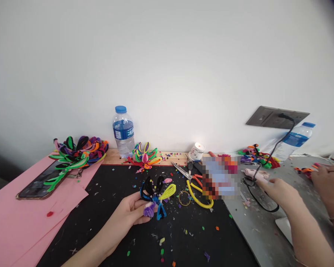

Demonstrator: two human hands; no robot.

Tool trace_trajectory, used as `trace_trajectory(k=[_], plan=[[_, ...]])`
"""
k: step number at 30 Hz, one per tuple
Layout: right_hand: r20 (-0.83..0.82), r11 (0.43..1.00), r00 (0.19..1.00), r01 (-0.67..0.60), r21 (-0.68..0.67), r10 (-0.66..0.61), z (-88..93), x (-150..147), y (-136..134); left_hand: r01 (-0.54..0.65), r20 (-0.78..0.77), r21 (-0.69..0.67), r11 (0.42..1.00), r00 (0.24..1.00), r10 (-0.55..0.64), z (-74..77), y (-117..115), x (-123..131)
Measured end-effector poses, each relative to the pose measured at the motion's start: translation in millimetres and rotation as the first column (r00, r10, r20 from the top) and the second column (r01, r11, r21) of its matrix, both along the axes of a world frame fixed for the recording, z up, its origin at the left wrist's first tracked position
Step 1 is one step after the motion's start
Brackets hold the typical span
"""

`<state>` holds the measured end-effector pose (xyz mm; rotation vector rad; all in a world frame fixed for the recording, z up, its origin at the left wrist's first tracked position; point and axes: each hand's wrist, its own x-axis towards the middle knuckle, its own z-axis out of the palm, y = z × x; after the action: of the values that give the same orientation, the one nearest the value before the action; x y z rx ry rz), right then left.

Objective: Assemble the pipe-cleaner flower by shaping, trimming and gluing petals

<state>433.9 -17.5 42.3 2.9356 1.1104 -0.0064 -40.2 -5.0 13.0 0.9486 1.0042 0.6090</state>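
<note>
My left hand [128, 214] rests on the black mat [105, 200] and pinches a small pipe-cleaner flower [156, 194] with black, blue, yellow and purple loops. My right hand [278, 190] stretches over the grey board [256, 230], fingers apart, its tips at the pink glue gun [253, 173] and its black cord [260, 205]. I cannot tell whether it grips the gun. Another person's hand [330, 181] lies at the far right beside an orange pipe-cleaner piece [303, 170].
Yellow-handled scissors [196, 189] lie right of the flower. A phone [40, 181] sits on pink paper [22, 218]. Pipe-cleaner piles [80, 148] and finished flowers [144, 155] line the wall, with two water bottles [123, 131], a thread spool [196, 151] and a wall socket [277, 117]. Cut scraps litter the mat.
</note>
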Motion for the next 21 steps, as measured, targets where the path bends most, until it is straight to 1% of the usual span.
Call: trace_trajectory(k=[2, 5, 7, 9, 12, 15, 19, 21], plan=[[-0.012, 0.999, 0.999, -0.031, 0.018, 0.031, -10.4, 8, 3, -0.005, -0.005, 0.002, 1.000, 1.000, 0.005, 0.3, 0, 0], [-0.032, 0.982, 0.994, -0.097, 0.164, 0.103, -17.5, 16, 4, -0.009, 0.005, 0.016, 1.000, 1.000, 0.009, 0.8, -1, 0], [-0.054, 0.960, 0.989, -0.123, 0.253, 0.141, -18.1, 20, 5, -0.007, 0.013, 0.022, 1.000, 1.000, 0.007, 1.1, -1, 0], [-0.063, 0.947, 0.986, -0.129, 0.295, 0.154, -17.0, 20, 6, -0.008, 0.014, 0.018, 1.000, 1.000, 0.008, 1.8, -1, 0], [-0.018, 0.927, 0.989, -0.129, 0.353, 0.145, -13.8, 16, 6, -0.026, -0.016, -0.003, 1.000, 1.000, 0.026, 4.2, -1, 1], [0.023, 0.919, 0.997, -0.082, 0.385, 0.079, -9.7, 8, 4, -0.040, -0.044, -0.007, 0.999, 0.998, 0.040, 6.8, -2, 3], [0.005, 0.954, 0.999, 0.047, 0.297, -0.051, -1.8, -7, 10, -0.017, -0.017, 0.011, 1.000, 1.000, 0.017, 5.8, -1, 1], [0.026, 0.953, 0.992, 0.109, 0.282, -0.121, 2.2, -14, 12, -0.003, 0.012, 0.017, 1.000, 1.000, 0.003, 3.4, -1, -1]])
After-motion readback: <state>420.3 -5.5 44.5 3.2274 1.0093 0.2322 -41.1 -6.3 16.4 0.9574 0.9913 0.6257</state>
